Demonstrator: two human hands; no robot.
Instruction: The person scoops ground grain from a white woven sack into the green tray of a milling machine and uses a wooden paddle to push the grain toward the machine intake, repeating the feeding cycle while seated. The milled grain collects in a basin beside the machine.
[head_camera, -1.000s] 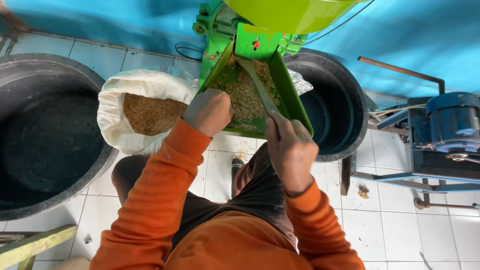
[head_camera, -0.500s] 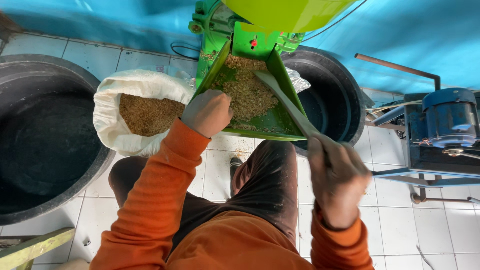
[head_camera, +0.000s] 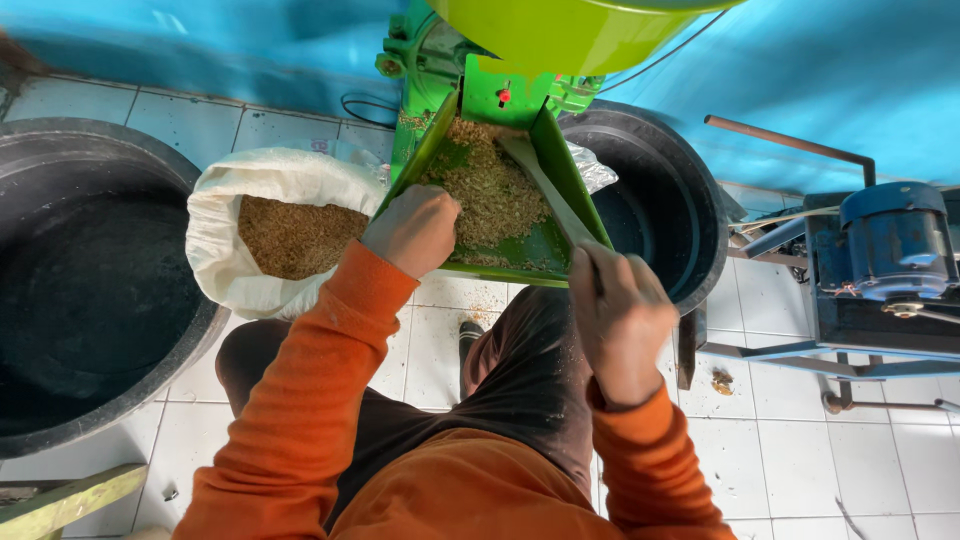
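At the centre of the frame the left hand (head_camera: 412, 230) is curled into a loose fist on the lower left edge of the green tray (head_camera: 540, 252); whether it grips anything cannot be told. Right of centre, the right hand (head_camera: 620, 320) is closed around the handle of a flat stick (head_camera: 548, 190), which slants up and left into the tray, its tip in the brown grain (head_camera: 490, 185). A white sack (head_camera: 225, 215) of grain stands just left of the tray. Black tubs sit at the far left (head_camera: 60, 180) and right of the tray (head_camera: 690, 210). A blue motor (head_camera: 890, 245) is at the right edge.
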